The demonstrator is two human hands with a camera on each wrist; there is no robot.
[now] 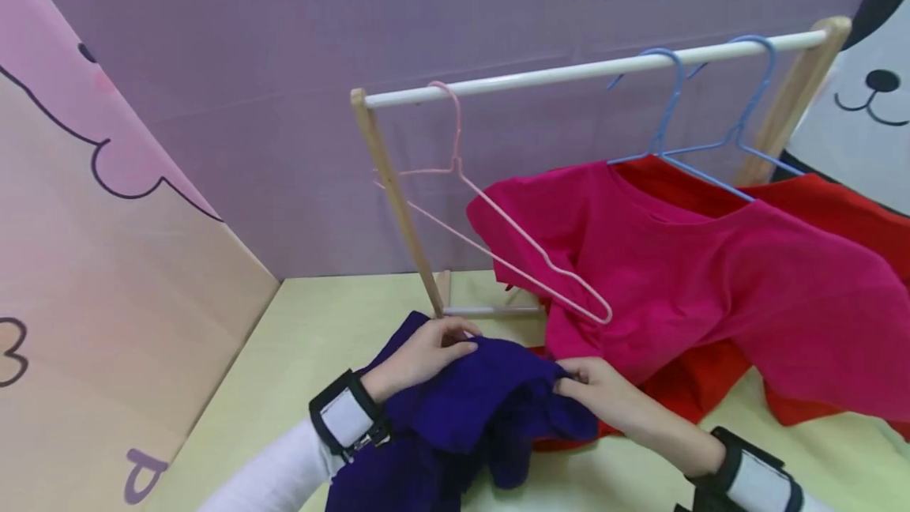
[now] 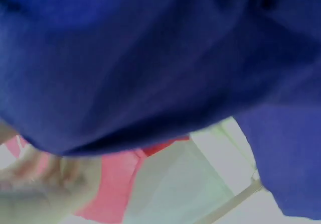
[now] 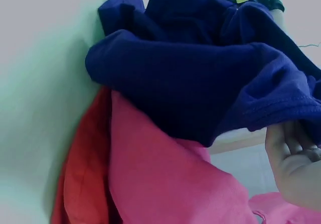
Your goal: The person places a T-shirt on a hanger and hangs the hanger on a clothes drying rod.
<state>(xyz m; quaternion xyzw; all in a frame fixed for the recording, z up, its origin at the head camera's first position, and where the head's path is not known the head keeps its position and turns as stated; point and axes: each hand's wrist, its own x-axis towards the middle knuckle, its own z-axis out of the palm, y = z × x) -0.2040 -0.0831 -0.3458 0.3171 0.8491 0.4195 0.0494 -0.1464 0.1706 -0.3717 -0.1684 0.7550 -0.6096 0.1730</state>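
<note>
Both hands hold a dark blue shirt [image 1: 469, 401] up by its upper edge, the cloth draping in folds below. My left hand [image 1: 426, 352] pinches it near the rack's left post. Farther right, my right hand [image 1: 604, 392] grips another part of the edge between thumb and fingers. In the right wrist view the right hand [image 3: 296, 169] is beneath a stitched hem of the shirt [image 3: 165, 78]. Blue cloth [image 2: 150, 73] fills most of the left wrist view, partly hiding a blurred hand. An empty pink hanger [image 1: 498, 216] hangs just above, angled toward me.
A white rail [image 1: 554, 76] on wooden posts [image 1: 398, 196] forms the rack. Two blue hangers [image 1: 671, 101] carry a magenta shirt [image 1: 661, 259] and a red shirt [image 1: 846, 200] on the right. These reach down to the pale yellow tabletop [image 1: 270, 362]. A purple backdrop [image 1: 249, 85] stands behind.
</note>
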